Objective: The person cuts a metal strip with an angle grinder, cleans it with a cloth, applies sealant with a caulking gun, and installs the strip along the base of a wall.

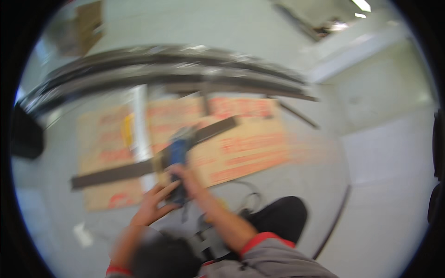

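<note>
A blue angle grinder (178,150) with a grey head lies over a long dark metal bar (116,173), blurred by motion. My right hand (182,174) is wrapped round the grinder's body. At its dark rear end, my left hand (156,200) has thumb and fingers apart and seems to touch the casing. The bar slants across a flattened cardboard sheet (250,157) with red print. Under the bar runs a pale metal strip (140,123), with a yellow object (128,132) beside it. Whether the grinder's disc touches the bar cannot be made out.
Long dark profiles (176,69), partly in shiny wrap, lie across the floor beyond the cardboard. A thin dark bar (299,115) lies at the right. A black container (27,132) stands far left, a cable (252,194) lies near my knee, and a white wall (389,162) rises right.
</note>
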### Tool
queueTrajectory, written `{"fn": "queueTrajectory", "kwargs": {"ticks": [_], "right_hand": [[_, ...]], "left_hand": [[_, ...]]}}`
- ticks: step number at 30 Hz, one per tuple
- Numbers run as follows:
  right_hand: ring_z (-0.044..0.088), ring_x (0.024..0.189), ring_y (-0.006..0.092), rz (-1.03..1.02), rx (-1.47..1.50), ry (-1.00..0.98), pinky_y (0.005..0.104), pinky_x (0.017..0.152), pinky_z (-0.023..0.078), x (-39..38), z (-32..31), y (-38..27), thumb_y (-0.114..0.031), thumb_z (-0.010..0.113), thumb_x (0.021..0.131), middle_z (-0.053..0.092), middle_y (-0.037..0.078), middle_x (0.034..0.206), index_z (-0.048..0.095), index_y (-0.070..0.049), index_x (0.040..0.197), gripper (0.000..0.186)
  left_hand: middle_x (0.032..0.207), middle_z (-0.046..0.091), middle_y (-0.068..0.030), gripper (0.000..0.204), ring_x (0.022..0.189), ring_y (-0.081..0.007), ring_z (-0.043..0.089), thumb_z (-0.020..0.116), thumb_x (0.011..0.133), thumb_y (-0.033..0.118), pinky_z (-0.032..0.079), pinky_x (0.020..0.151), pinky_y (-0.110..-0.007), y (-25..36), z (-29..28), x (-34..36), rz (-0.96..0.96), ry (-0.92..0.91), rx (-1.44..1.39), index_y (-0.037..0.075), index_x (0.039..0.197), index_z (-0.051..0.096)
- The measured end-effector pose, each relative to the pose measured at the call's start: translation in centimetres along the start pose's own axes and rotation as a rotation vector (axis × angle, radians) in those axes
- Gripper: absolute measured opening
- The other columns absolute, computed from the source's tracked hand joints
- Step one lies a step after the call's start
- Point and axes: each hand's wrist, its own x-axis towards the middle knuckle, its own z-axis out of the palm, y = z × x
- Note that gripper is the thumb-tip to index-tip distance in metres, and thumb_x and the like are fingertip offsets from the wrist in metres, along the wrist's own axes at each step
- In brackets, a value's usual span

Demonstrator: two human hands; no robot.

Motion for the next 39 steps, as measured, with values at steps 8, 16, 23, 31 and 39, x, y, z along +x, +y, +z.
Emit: {"fn": "queueTrajectory", "kwargs": {"ticks": [8, 16, 23, 31, 39], "right_hand": [[0.064, 0.072, 0.0157, 0.097, 0.251, 0.023, 0.0306, 0.065, 0.057, -3.1, -2.5, -2.6, -0.024, 0.075, 0.088, 0.062, 0.007, 0.087, 0.055, -0.006, 0.108, 0.034], [0.063, 0.073, 0.0122, 0.063, 0.244, 0.044, 0.027, 0.065, 0.054, -4.3, -3.5, -4.7, -0.029, 0.069, 0.093, 0.064, 0.004, 0.09, 0.059, -0.005, 0.108, 0.031], [0.063, 0.059, 0.0166, -0.025, -0.002, 0.371, 0.0326, 0.054, 0.053, 0.8, -10.2, -7.1, -0.03, 0.077, 0.083, 0.064, 0.004, 0.073, 0.068, -0.004, 0.089, 0.028], [0.068, 0.071, 0.0252, -0.29, -0.655, 0.752, 0.0382, 0.064, 0.055, 7.2, -30.1, -8.4, -0.016, 0.076, 0.066, 0.068, 0.015, 0.085, 0.06, 0.004, 0.107, 0.048], [0.07, 0.089, 0.0347, -0.155, -1.248, 0.892, 0.0484, 0.082, 0.054, 6.2, -29.0, -7.0, -0.039, 0.081, 0.072, 0.07, 0.02, 0.101, 0.05, 0.006, 0.127, 0.078]], "left_hand": [[0.098, 0.067, -0.0064, 0.051, 0.09, -0.0237, 0.068, 0.077, 0.075, 0.022, 0.055, 0.071, -0.036, 0.8, 4.4, 0.2, -0.235, -0.092, -0.014, 0.02, 0.125, 0.068], [0.086, 0.066, -0.0018, 0.055, 0.074, -0.0243, 0.065, 0.077, 0.078, 0.032, 0.052, 0.062, -0.039, 0.6, 5.3, 3.1, 0.426, 0.013, 0.564, 0.01, 0.127, 0.062], [0.084, 0.07, -0.008, 0.064, 0.071, -0.0262, 0.068, 0.083, 0.078, 0.026, 0.054, 0.063, -0.036, -0.1, 5.0, -2.4, 0.007, 0.149, 0.276, 0.006, 0.134, 0.059], [0.084, 0.07, -0.0133, 0.037, 0.072, -0.025, 0.069, 0.073, 0.086, 0.012, 0.056, 0.068, -0.035, -4.2, 5.3, -19.8, -0.723, 0.402, 0.12, 0.002, 0.121, 0.067], [0.089, 0.071, -0.0131, 0.032, 0.081, -0.0299, 0.069, 0.067, 0.09, 0.021, 0.055, 0.075, -0.04, -0.9, 7.7, -25.9, -1.053, 0.453, 0.131, 0.011, 0.12, 0.069]]}}
